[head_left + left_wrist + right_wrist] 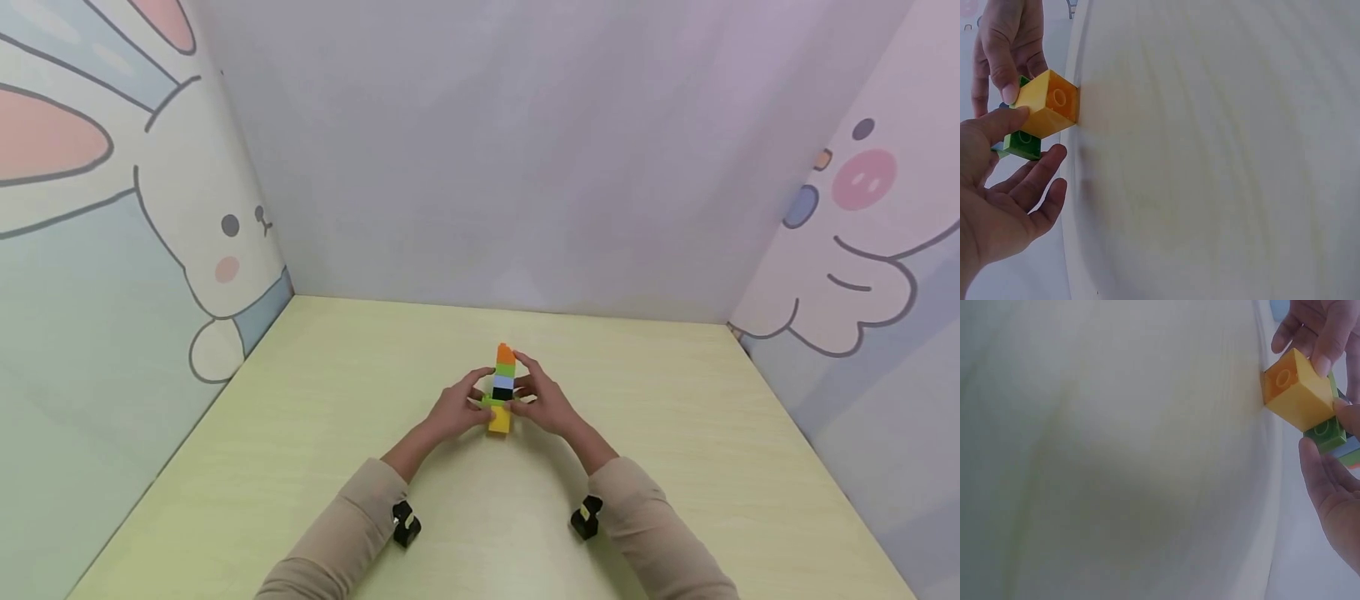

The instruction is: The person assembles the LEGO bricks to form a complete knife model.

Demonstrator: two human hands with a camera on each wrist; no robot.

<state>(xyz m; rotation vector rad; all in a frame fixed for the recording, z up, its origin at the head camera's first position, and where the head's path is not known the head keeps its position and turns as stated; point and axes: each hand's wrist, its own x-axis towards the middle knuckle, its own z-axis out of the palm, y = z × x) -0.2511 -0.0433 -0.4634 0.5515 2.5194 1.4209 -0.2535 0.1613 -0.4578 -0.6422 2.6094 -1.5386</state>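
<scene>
A tower of toy building bricks stands between the two hands. From the top, the head view shows an orange brick (506,354), a light green brick (505,369), a light blue brick (503,382), a black brick (502,393), a wider green brick (495,402) and a yellow brick (498,419). The yellow brick's hollow underside shows in both wrist views. My left hand (453,411) grips the lower tower, its thumb on the yellow brick (1041,103). From the other side my right hand (551,405) holds it, thumb low and index finger beside the orange brick.
The tower is near the middle of a pale wooden tabletop (315,400). A plain light wall (510,167) rises behind it. Side walls carry a cartoon rabbit (202,233) at left and a cartoon pig (840,242) at right. Black devices (406,525) sit by the sleeves.
</scene>
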